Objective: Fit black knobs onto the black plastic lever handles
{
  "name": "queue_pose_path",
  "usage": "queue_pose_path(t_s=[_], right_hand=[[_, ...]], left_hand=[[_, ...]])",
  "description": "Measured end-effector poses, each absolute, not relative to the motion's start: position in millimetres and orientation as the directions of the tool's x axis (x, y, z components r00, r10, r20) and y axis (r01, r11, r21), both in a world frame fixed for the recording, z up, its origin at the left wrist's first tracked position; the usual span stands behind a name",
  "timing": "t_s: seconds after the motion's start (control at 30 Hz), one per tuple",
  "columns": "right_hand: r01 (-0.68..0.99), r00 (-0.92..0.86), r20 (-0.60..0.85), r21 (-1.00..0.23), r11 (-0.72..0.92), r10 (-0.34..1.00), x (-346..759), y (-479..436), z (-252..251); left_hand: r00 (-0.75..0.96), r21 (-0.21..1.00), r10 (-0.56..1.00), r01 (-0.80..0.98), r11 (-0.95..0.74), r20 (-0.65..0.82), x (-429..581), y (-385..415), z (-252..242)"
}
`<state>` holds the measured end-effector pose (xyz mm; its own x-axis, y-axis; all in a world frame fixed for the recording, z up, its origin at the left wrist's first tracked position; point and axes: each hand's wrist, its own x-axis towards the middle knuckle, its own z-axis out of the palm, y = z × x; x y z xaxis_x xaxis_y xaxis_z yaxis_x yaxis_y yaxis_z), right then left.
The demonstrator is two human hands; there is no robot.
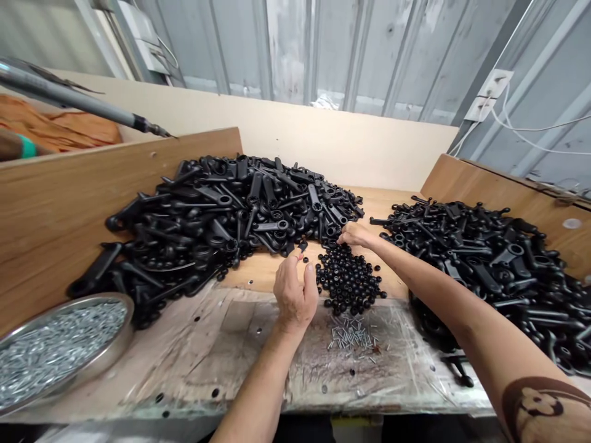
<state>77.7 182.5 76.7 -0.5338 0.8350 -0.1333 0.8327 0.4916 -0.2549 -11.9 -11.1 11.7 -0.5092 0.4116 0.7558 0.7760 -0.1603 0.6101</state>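
Observation:
My left hand (295,289) is at the near edge of the large pile of black crank handles (277,197). Its fingers curl around a black crank handle (303,247), whose end pokes out past the fingertips; the thumb stands off to the side. Bent down at the far side of a heap of small black round knobs (353,280), my right hand (354,235) has its fingers pinched together. Whatever lies in that pinch is hidden. Loose metal pins (353,335) are scattered just in front of the knobs.
A metal bowl of pins (124,320) stands at the left. More black handles (484,252) are heaped on the right, under my right forearm. Wooden boards (55,209) wall the bench. A powered screwdriver (92,101) and another person's wrist (12,146) show at upper left.

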Motion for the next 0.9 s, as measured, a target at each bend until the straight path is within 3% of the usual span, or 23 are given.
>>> queue_pose_path(t_s=[0.13, 0.27, 0.4, 0.47, 0.53, 0.63, 0.7, 0.8, 0.9], right_hand=[[0.748, -0.608, -0.161, -0.445, 0.493, 0.777, 97, 160, 92], [0.611, -0.714, -0.124, -0.590, 0.527, 0.689, 113, 125, 102], [0.298, -0.874, -0.053, -0.844, 0.446, 0.483, 117, 88, 97], [0.260, -0.916, -0.092, -0.877, 0.404, 0.390, 120, 79, 93], [0.347, -0.917, -0.175, -0.792, 0.502, 0.357, 125, 81, 91], [0.606, -0.792, -0.218, -0.389, 0.694, 0.570, 140, 104, 93], [0.737, -0.676, -0.165, -0.140, 0.661, 0.718, 151, 124, 93], [0.818, -0.564, -0.169, 0.016, 0.574, 0.808, 166, 144, 84], [0.837, -0.510, -0.226, 0.090, 0.539, 0.830, 172, 150, 69]], left_hand=[[-0.591, 0.838, 0.658, 0.534, -0.114, 0.466, -11, -8, 11], [-0.428, 0.994, 0.899, 0.099, -0.048, 0.087, -5, -4, 13], [-0.284, 0.933, 0.959, -0.344, -0.109, 0.007, 7, -7, 20], [-0.302, 0.850, 0.953, -0.498, -0.172, 0.016, 13, -8, 23], [-0.418, 0.804, 0.908, -0.545, -0.238, -0.014, 16, -8, 24], [-0.582, 0.841, 0.813, -0.450, -0.299, -0.022, 15, -8, 23], [-0.565, 0.875, 0.825, -0.402, -0.272, -0.004, 14, -9, 22], [-0.466, 0.889, 0.885, -0.415, -0.193, -0.025, 13, -12, 23], [-0.427, 0.883, 0.903, -0.440, -0.165, -0.044, 13, -14, 24]])
